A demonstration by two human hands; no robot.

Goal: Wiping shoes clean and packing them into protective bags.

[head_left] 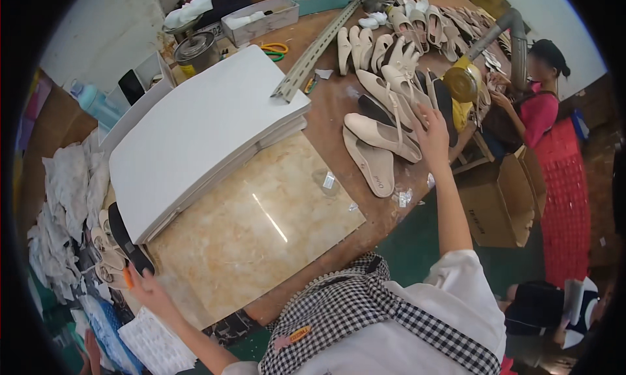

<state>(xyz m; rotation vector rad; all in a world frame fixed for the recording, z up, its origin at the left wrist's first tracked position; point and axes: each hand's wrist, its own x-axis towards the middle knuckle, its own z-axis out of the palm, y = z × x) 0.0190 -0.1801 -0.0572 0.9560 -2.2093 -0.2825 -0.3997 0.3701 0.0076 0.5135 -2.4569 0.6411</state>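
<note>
My right hand (432,137) reaches to the heel end of a beige strapped shoe (385,96), fingers stretched and apart. Beside it lie another beige shoe (378,132), a loose beige insole (370,166) and dark insoles (443,107). At the lower left, my left hand (151,291) has its fingers extended at the lower end of a black insole (125,235). A small orange piece (128,278) shows at its fingertips; whether it is worn or held I cannot make out. Several beige shoes (104,244) lie just left of the insole.
A stack of white sheets (208,127) rests on a marbled board (261,218), with a slotted metal bar (316,49) at its far corner. More shoes (362,47) crowd the back. At right, a person in pink (541,114) works near an open carton (499,199).
</note>
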